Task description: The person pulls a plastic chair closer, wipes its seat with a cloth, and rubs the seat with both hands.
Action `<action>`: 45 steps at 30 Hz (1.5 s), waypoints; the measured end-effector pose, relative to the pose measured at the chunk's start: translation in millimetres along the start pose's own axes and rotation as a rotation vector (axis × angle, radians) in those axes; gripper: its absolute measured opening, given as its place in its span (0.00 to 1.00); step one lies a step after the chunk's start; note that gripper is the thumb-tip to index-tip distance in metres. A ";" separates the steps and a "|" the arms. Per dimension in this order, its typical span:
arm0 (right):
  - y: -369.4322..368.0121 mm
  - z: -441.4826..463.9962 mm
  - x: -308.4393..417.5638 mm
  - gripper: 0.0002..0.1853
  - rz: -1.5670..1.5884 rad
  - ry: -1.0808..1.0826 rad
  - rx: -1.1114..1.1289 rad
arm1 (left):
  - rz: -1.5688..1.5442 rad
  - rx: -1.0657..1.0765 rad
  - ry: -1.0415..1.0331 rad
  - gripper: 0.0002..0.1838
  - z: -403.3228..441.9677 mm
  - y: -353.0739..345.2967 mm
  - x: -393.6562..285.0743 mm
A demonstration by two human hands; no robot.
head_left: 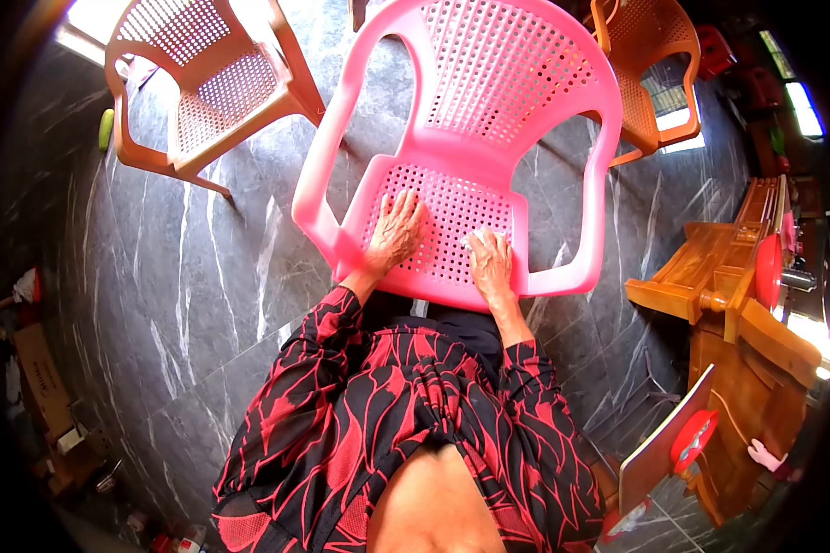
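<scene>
A pink plastic armchair (452, 170) with a perforated seat and back stands directly in front of me. My left hand (397, 230) lies on the left part of its seat, fingers stretched forward over the holes. On the right part of the seat rests my right hand (491, 263), its fingers bent and drawn together. Something small and whitish shows at those fingertips, too bright to identify. Both forearms come from black and red patterned sleeves.
Brown plastic armchairs stand beyond the pink one, at left (226, 97) and right (641, 83). Wooden furniture (701, 267) is on the right, near a small table (659, 442) bearing a red object (693, 441). A cardboard box (41, 378) sits at far left on the grey marbled floor (221, 304).
</scene>
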State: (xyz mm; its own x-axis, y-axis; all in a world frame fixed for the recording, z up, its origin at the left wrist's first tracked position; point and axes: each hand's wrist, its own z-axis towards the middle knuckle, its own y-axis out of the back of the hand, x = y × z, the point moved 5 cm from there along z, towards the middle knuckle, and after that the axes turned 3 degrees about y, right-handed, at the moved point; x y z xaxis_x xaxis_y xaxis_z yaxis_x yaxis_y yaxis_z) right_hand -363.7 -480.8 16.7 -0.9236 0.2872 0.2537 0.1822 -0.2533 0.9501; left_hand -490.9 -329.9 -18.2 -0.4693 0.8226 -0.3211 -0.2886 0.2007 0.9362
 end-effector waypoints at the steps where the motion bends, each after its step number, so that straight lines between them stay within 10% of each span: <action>1: -0.7 5.4 -1.5 0.06 -0.008 -0.007 -0.014 | 0.001 0.001 0.000 0.22 0.1 0.2 -0.3; 45: 21.2 -55.2 24.4 0.17 0.174 0.025 0.108 | -0.022 0.032 0.000 0.23 -2.4 -5.3 2.1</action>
State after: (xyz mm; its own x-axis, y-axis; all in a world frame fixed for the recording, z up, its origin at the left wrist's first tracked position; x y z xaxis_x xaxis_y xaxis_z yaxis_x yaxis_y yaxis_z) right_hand -401.0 -530.1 33.0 -0.8830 0.2244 0.4121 0.3733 -0.1963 0.9067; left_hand -492.4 -330.5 -24.1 -0.4634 0.8176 -0.3419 -0.2725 0.2357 0.9329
